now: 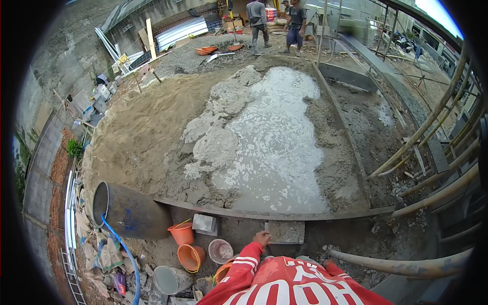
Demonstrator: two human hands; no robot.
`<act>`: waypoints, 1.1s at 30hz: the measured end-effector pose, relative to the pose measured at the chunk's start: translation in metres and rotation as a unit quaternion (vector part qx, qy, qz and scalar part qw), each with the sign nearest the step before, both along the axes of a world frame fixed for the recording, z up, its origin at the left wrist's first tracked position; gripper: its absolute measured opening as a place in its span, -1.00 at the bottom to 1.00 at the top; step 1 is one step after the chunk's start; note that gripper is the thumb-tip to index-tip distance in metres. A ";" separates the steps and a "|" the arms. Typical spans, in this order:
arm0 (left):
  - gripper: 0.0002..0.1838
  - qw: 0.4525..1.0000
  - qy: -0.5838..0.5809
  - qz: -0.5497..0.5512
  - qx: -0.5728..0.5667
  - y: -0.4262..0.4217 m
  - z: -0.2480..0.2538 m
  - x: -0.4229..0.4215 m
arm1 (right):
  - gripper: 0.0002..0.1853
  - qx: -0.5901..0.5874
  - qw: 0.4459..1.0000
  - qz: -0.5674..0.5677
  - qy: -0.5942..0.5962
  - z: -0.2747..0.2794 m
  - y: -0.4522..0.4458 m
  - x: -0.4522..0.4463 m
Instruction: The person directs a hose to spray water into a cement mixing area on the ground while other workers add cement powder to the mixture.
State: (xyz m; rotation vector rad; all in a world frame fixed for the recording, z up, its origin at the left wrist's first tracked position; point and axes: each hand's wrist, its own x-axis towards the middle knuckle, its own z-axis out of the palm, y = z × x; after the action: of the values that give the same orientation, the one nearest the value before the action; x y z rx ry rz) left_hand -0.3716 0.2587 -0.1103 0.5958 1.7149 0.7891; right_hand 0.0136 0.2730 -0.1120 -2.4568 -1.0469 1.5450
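Where the left hand (262, 238) is placed: at the left end of the slab (287, 234), fingers bent; contact with the slab cannot be confirmed. Grip width, and whether anything is held, cannot be told.
Right hand (330, 264): partly hidden by the red sleeve, near the end of a pole (401, 265); grip cannot be told.
Slab: flat, grey, in front of the person, just below the board (325, 216).
Board: runs crosswise between the person and the pool (277, 147).
Pool: beyond the board, center of the view; grey liquid with pale, swirled froth.
Pool margins: lumpy wet mix (216, 145) on the left, with brown sand (147, 122) farther left.
Drum (134, 211): on its side at the left end of the board; blue hose (122, 243) at its mouth.
Buckets: upper orange bucket (182, 233) beside the white block (204, 223); lower orange bucket (191, 257) just below it; pale bucket (220, 251) to the right; grey bucket (173, 280) nearest the bottom edge.
Background: worker in grey (257, 20) and worker in dark shirt (297, 23), both standing past the pool.
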 end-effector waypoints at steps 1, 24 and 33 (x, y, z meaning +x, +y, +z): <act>-0.62 1.000 -0.001 -0.003 0.002 -0.006 -0.005 0.002 | -0.80 0.000 1.000 0.003 0.000 0.004 0.000 -0.002; -0.41 0.573 -0.493 -0.373 0.538 0.029 0.423 0.062 | -0.70 0.051 0.999 0.002 -0.012 -0.103 -0.032 0.056; -0.76 0.570 -0.398 -0.117 0.710 0.042 0.492 0.072 | -0.83 0.021 0.984 -0.105 0.140 -0.080 -0.017 0.040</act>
State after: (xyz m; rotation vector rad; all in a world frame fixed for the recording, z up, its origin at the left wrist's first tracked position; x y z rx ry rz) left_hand -0.3001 0.3008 0.3818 1.1941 -0.1767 1.8192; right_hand 0.0540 0.2559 -0.1923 -2.1578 -0.7396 1.7114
